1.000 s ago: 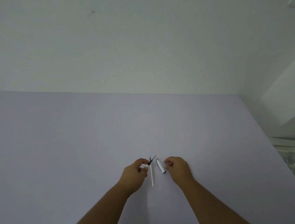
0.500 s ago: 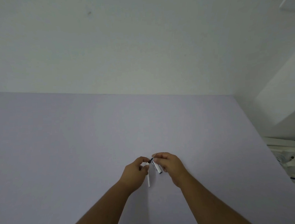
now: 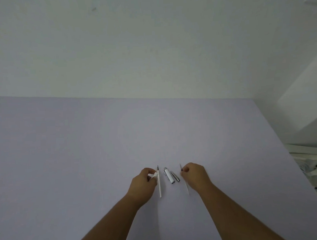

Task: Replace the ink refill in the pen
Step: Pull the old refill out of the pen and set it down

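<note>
The left hand (image 3: 142,184) pinched a white refill (image 3: 159,183) near its dark tip, the right hand (image 3: 195,176) pinched a thinner refill (image 3: 187,187), and between both grips lay the white pen cap (image 3: 169,175) and silver piece (image 3: 175,176) on the table (image 3: 83,159).

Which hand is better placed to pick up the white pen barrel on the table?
Probably the left hand: the barrel lies slightly nearer it. But both hands are occupied, each holding a refill.
</note>
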